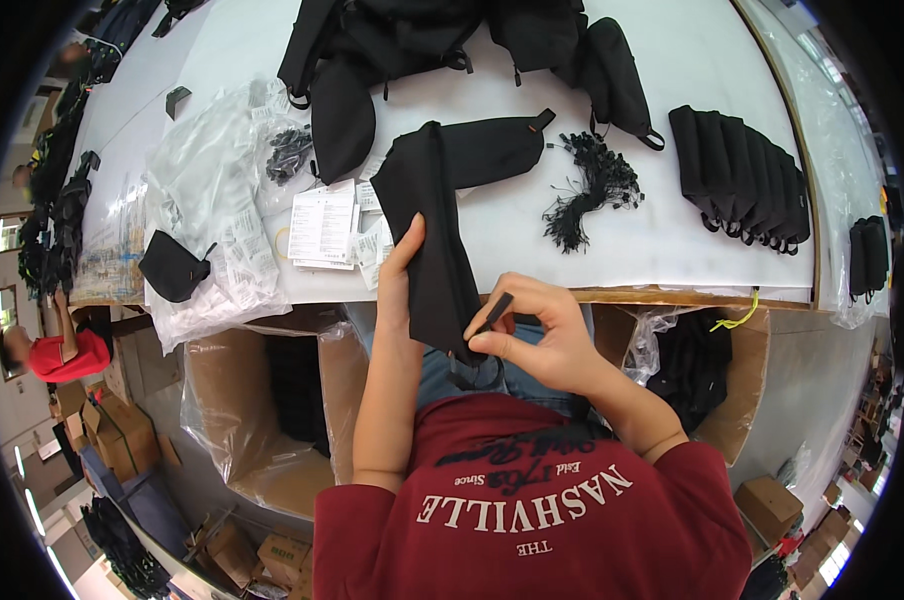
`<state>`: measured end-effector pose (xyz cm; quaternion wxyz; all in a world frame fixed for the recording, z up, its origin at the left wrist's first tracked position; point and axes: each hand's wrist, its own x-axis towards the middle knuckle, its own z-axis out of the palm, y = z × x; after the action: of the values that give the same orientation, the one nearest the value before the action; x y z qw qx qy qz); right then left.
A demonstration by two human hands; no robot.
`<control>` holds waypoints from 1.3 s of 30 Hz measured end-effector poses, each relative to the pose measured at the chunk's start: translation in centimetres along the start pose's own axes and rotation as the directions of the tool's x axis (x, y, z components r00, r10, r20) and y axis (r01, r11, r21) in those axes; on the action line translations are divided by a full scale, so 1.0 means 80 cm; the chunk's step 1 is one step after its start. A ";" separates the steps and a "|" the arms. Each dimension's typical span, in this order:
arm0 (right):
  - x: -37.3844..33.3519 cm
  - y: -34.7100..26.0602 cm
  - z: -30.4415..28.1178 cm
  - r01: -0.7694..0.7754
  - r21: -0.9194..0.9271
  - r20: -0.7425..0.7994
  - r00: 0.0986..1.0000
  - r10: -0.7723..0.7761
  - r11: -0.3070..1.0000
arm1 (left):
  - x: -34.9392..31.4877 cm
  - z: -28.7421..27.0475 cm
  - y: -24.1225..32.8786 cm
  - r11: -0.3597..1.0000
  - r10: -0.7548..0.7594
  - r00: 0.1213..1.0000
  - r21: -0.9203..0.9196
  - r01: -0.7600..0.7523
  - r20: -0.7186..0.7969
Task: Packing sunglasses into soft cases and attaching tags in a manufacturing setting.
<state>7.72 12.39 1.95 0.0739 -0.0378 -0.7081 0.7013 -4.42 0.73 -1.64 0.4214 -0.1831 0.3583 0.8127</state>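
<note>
A long black fabric pouch [434,270] is upright in front of me, over the near table edge. My left hand [400,275] grips its left side, the thumb lying on the front face. Near the pouch's lower right end, my right hand [544,335] pinches a small dark strip [496,312] between thumb and fingers. A black loop [477,378] hangs below the pouch. Behind it another black pouch [497,150] lies on the table. To the right is a bundle of black cords [594,185] with small tags; left of the pouch lie white printed cards [322,228].
Black pouches are heaped [412,45] at the back; several more stand in a row [740,180] at right. A clear plastic bag [217,240] and a small black pouch [175,266] lie left. Plastic-lined cartons [257,410] sit below the table edge. A person in red [70,352] is far left.
</note>
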 end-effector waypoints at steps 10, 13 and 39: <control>0.061 -0.002 -0.048 0.160 -0.108 -0.512 0.837 -0.193 0.981 | -0.009 -0.013 -0.025 0.979 -0.042 0.974 0.206 -0.005 0.223; 0.043 -0.008 -0.024 0.104 -0.084 -0.291 0.949 -0.124 0.991 | -0.005 -0.015 -0.023 0.996 -0.059 0.973 0.071 0.045 0.222; 0.025 -0.004 -0.040 0.381 -0.825 0.262 0.913 -0.314 0.418 | -0.051 -0.020 -0.005 0.979 -0.019 0.955 -0.186 0.077 0.296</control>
<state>6.25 15.87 2.38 0.1643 0.1010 -0.9555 0.2232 -1.76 -2.56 -0.40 0.4693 -0.1100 0.2058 0.8517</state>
